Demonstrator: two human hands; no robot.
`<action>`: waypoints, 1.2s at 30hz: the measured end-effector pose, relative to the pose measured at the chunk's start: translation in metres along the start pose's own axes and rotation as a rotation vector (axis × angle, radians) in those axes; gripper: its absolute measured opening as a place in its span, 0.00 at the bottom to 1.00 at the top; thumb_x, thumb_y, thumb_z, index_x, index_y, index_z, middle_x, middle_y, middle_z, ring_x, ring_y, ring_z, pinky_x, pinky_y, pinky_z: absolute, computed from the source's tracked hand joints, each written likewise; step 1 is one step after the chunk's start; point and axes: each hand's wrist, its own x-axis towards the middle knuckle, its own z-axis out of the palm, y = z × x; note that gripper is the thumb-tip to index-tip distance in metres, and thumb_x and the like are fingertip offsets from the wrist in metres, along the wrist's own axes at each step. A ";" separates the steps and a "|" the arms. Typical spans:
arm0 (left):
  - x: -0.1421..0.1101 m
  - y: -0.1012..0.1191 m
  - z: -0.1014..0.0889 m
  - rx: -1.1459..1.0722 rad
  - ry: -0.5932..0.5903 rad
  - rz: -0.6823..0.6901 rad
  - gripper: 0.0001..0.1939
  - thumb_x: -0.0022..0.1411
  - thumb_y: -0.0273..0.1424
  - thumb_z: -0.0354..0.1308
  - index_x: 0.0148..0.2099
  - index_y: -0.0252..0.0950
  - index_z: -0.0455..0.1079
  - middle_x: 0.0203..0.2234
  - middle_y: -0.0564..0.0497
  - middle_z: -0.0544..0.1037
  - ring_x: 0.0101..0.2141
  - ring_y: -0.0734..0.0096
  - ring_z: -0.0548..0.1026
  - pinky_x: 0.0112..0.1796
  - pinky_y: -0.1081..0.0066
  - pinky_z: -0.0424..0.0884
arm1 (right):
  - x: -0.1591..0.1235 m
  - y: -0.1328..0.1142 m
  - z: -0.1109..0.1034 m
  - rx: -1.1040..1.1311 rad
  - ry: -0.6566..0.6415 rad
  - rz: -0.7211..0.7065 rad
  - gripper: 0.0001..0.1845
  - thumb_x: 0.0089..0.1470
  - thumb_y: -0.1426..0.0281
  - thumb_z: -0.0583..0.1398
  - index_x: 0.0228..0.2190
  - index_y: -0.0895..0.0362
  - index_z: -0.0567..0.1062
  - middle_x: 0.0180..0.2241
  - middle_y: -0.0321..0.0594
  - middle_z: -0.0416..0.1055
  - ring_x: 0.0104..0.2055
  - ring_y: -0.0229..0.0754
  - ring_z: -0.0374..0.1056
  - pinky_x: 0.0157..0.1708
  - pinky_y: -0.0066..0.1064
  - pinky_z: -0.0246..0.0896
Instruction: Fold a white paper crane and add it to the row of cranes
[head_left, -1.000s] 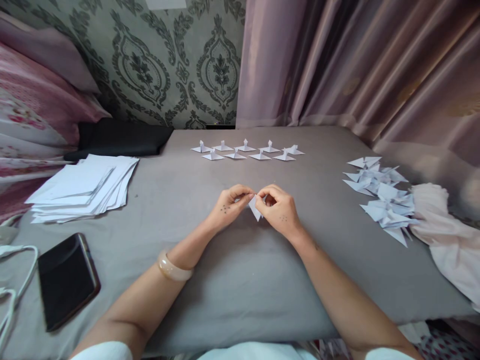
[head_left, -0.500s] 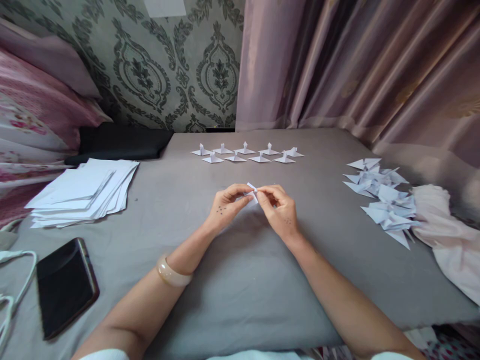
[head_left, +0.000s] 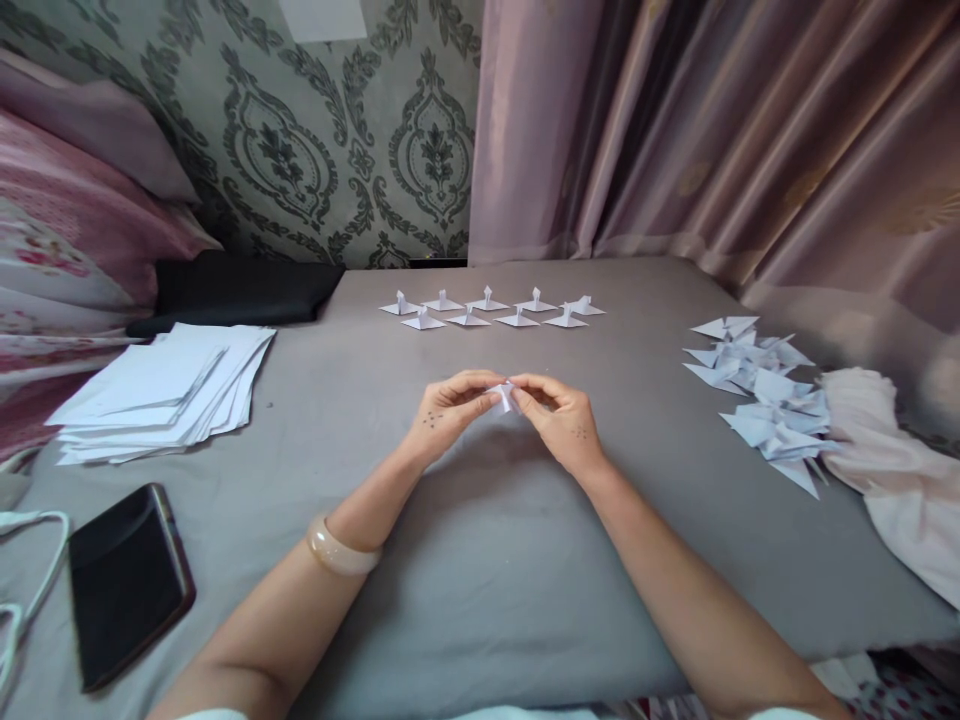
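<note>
While a gray-covered table fills most of frame, a paper stack sits mid-left, phone lower left, folded-paper pile mid-right. L hand & R hand meet nr ctr, fingers pinched nearly closed vs. thumbs, w/ small folded paper held btwn.

hands: 2 | held paper: 1 | lined-up paper figures: 9 | phone: 1 | bangle: 1
</note>
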 end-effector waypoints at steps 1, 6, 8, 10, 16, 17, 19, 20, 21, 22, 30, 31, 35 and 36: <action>0.000 0.000 0.000 0.011 -0.001 -0.008 0.09 0.55 0.31 0.66 0.40 0.38 0.79 0.41 0.48 0.78 0.42 0.70 0.75 0.45 0.70 0.72 | 0.000 0.000 -0.001 -0.020 0.010 -0.003 0.08 0.50 0.65 0.63 0.34 0.54 0.78 0.34 0.38 0.79 0.36 0.41 0.74 0.42 0.35 0.68; 0.000 -0.001 -0.001 -0.013 -0.009 -0.055 0.10 0.54 0.33 0.67 0.40 0.38 0.78 0.39 0.49 0.78 0.40 0.70 0.76 0.43 0.69 0.72 | 0.000 -0.004 -0.002 -0.094 0.038 -0.017 0.06 0.49 0.66 0.63 0.31 0.54 0.78 0.32 0.38 0.78 0.36 0.41 0.73 0.42 0.35 0.67; -0.001 -0.003 -0.001 -0.025 -0.012 -0.061 0.10 0.53 0.33 0.67 0.39 0.37 0.78 0.39 0.48 0.78 0.39 0.69 0.76 0.42 0.68 0.73 | 0.000 -0.006 -0.002 -0.108 0.033 -0.034 0.06 0.49 0.66 0.63 0.30 0.54 0.78 0.31 0.38 0.77 0.35 0.40 0.72 0.41 0.34 0.67; -0.001 -0.003 0.000 -0.021 -0.008 -0.063 0.10 0.53 0.34 0.67 0.38 0.36 0.78 0.38 0.48 0.79 0.39 0.69 0.76 0.41 0.68 0.73 | -0.001 -0.007 -0.002 -0.124 0.033 -0.068 0.05 0.49 0.66 0.64 0.29 0.54 0.78 0.31 0.38 0.75 0.34 0.40 0.71 0.40 0.34 0.66; -0.001 0.001 0.000 0.019 0.018 -0.071 0.08 0.53 0.34 0.67 0.34 0.35 0.77 0.34 0.49 0.79 0.36 0.70 0.75 0.40 0.69 0.71 | -0.002 -0.010 -0.003 -0.186 0.006 -0.153 0.03 0.51 0.68 0.63 0.28 0.53 0.78 0.35 0.39 0.71 0.34 0.37 0.68 0.35 0.31 0.64; -0.001 0.002 0.000 0.037 0.015 -0.074 0.08 0.54 0.34 0.67 0.34 0.35 0.77 0.33 0.49 0.79 0.36 0.70 0.75 0.39 0.70 0.71 | -0.002 -0.011 -0.003 -0.185 -0.013 -0.161 0.03 0.51 0.68 0.63 0.28 0.54 0.78 0.34 0.38 0.72 0.34 0.37 0.68 0.35 0.31 0.63; -0.001 0.004 -0.001 0.087 0.009 -0.079 0.08 0.54 0.35 0.67 0.33 0.36 0.77 0.33 0.49 0.79 0.35 0.70 0.74 0.39 0.70 0.70 | -0.002 -0.011 -0.003 -0.181 -0.043 -0.165 0.03 0.52 0.69 0.61 0.28 0.54 0.77 0.33 0.38 0.72 0.34 0.38 0.68 0.34 0.30 0.63; 0.000 0.004 -0.002 0.113 0.008 -0.078 0.08 0.54 0.36 0.66 0.33 0.36 0.77 0.32 0.49 0.79 0.35 0.70 0.74 0.38 0.70 0.70 | -0.002 -0.011 -0.003 -0.177 -0.053 -0.164 0.03 0.53 0.69 0.61 0.29 0.54 0.76 0.33 0.38 0.73 0.34 0.38 0.68 0.34 0.30 0.63; 0.000 0.005 -0.002 0.136 0.009 -0.078 0.09 0.54 0.36 0.66 0.32 0.36 0.77 0.32 0.49 0.79 0.34 0.70 0.74 0.38 0.70 0.69 | -0.002 -0.011 -0.003 -0.172 -0.060 -0.161 0.04 0.53 0.69 0.60 0.29 0.54 0.76 0.33 0.38 0.73 0.33 0.38 0.68 0.34 0.30 0.63; 0.000 0.005 -0.003 0.152 0.011 -0.081 0.09 0.54 0.36 0.66 0.32 0.36 0.77 0.31 0.49 0.78 0.34 0.70 0.74 0.38 0.70 0.69 | -0.002 -0.010 -0.003 -0.167 -0.069 -0.156 0.04 0.53 0.69 0.60 0.29 0.54 0.75 0.33 0.38 0.72 0.33 0.38 0.68 0.34 0.30 0.64; 0.000 0.004 -0.003 -0.003 0.046 -0.169 0.08 0.52 0.35 0.68 0.31 0.35 0.78 0.29 0.50 0.79 0.32 0.72 0.73 0.37 0.72 0.68 | -0.004 -0.009 -0.002 -0.075 -0.090 -0.055 0.05 0.53 0.69 0.59 0.34 0.55 0.73 0.33 0.38 0.73 0.35 0.39 0.70 0.38 0.32 0.66; 0.000 0.005 -0.003 -0.027 0.057 -0.174 0.08 0.52 0.34 0.68 0.31 0.35 0.78 0.29 0.51 0.79 0.31 0.73 0.73 0.37 0.72 0.68 | -0.004 -0.011 -0.002 -0.059 -0.092 -0.054 0.05 0.52 0.68 0.60 0.34 0.55 0.73 0.33 0.39 0.73 0.35 0.39 0.70 0.38 0.32 0.66; 0.000 0.005 -0.002 -0.059 0.073 -0.165 0.07 0.51 0.33 0.68 0.31 0.36 0.77 0.29 0.52 0.78 0.32 0.74 0.73 0.38 0.73 0.67 | -0.006 -0.014 0.000 -0.100 -0.071 -0.142 0.08 0.50 0.64 0.63 0.28 0.56 0.74 0.38 0.43 0.72 0.36 0.39 0.70 0.37 0.33 0.67; -0.001 0.005 -0.002 -0.060 0.072 -0.164 0.06 0.51 0.33 0.68 0.31 0.36 0.77 0.29 0.52 0.78 0.33 0.74 0.73 0.38 0.73 0.67 | -0.006 -0.014 0.001 -0.116 -0.055 -0.159 0.08 0.50 0.64 0.64 0.27 0.56 0.74 0.37 0.43 0.71 0.36 0.39 0.70 0.37 0.33 0.67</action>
